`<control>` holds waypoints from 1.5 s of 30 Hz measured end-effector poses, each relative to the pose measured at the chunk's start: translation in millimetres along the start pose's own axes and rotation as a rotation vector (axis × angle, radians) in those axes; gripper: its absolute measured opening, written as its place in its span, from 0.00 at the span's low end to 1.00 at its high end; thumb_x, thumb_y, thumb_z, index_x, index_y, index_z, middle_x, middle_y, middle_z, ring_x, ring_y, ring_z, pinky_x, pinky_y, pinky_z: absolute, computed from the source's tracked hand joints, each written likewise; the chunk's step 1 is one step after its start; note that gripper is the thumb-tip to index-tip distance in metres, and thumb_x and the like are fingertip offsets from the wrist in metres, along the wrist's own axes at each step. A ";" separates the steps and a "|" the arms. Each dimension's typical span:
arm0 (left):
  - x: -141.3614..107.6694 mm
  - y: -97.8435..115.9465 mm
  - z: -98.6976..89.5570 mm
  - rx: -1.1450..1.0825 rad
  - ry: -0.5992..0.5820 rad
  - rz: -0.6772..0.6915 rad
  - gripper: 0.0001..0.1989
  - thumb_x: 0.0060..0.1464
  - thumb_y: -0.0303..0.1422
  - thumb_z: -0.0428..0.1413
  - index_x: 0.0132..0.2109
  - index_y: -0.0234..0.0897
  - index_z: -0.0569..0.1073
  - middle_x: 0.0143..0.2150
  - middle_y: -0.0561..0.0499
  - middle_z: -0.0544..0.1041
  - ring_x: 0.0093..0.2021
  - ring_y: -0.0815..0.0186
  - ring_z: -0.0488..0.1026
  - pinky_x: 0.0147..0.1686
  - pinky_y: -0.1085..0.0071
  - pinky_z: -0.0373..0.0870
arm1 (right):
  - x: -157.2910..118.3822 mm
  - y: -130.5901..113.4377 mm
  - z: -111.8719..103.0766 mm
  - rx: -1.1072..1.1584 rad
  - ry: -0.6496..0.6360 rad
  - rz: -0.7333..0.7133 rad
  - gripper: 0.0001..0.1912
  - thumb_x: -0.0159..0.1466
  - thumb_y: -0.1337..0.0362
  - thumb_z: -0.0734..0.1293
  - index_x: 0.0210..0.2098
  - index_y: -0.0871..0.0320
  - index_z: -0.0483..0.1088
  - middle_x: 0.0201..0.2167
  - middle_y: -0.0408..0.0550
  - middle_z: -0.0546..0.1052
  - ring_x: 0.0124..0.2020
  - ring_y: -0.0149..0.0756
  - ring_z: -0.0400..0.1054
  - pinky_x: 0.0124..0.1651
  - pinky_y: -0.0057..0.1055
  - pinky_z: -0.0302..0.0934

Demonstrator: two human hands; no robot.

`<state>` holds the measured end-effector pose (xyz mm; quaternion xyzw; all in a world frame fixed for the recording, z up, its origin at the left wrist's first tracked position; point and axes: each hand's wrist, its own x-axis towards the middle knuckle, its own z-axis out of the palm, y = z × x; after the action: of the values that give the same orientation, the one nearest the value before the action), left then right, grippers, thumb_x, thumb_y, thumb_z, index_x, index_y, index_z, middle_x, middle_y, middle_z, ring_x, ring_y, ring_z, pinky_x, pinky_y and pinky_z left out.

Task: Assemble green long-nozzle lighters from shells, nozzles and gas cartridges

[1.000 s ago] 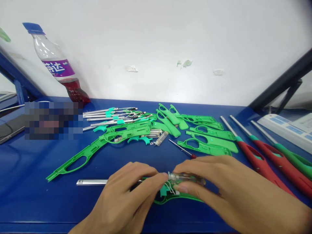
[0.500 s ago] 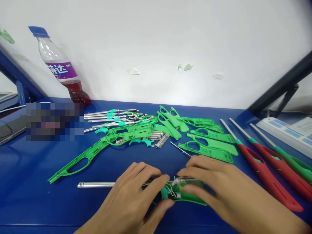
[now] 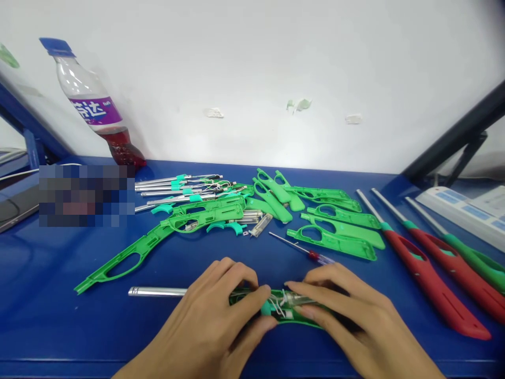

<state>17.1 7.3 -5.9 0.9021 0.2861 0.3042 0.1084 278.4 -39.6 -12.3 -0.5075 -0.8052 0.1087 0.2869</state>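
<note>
Low in the middle lies an opened green lighter shell (image 3: 302,319) with a silver tube (image 3: 158,291) sticking out to the left. My left hand (image 3: 221,310) is closed around its front part, thumb and index finger beside the teal trigger (image 3: 266,308). My right hand (image 3: 351,305) is closed over the rear, its fingers on a clear fuel tank (image 3: 292,299) in the shell. Thin white wires (image 3: 278,302) show between the hands. Both palms hide much of the shell. Beyond my right hand lies a screwdriver (image 3: 313,255) with a red and clear handle.
Green shell halves (image 3: 335,242) and silver tubes with wires (image 3: 165,195) lie in a pile behind. Finished-looking red lighters (image 3: 434,284) are on the right, near a white power strip (image 3: 453,202). A drink bottle (image 3: 97,110) leans at the back left.
My right hand has shifted slightly, uncovering the screwdriver's handle. The clear tank sits lower in the green shell than before. My left hand keeps its hold.
</note>
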 end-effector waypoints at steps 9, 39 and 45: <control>2.8 0.9 0.5 0.024 -0.001 0.020 0.08 0.73 0.32 0.54 0.53 0.38 0.76 0.44 0.48 0.75 0.40 0.62 0.71 0.41 0.64 0.76 | -3.7 -1.7 -6.3 0.007 -0.102 0.022 0.22 0.78 0.60 0.62 0.68 0.33 0.67 0.49 0.40 0.77 0.48 0.29 0.77 0.51 0.25 0.74; 3.1 1.8 -6.9 0.024 -0.144 0.072 0.12 0.74 0.26 0.49 0.51 0.40 0.77 0.45 0.49 0.77 0.39 0.63 0.70 0.40 0.65 0.70 | 0.9 -11.2 -12.1 0.072 -0.141 0.065 0.20 0.78 0.61 0.62 0.64 0.38 0.74 0.48 0.45 0.79 0.47 0.34 0.77 0.48 0.29 0.76; 3.0 -0.4 -4.7 0.027 -0.160 0.073 0.12 0.73 0.25 0.49 0.50 0.40 0.77 0.45 0.49 0.77 0.39 0.63 0.69 0.39 0.66 0.70 | 0.3 -10.8 -12.5 0.042 -0.143 0.060 0.20 0.77 0.60 0.62 0.65 0.36 0.73 0.49 0.43 0.80 0.48 0.34 0.77 0.52 0.31 0.76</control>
<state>16.1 9.4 -0.9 0.9347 0.2477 0.2309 0.1077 277.3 -45.8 3.0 -0.5160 -0.8056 0.1701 0.2360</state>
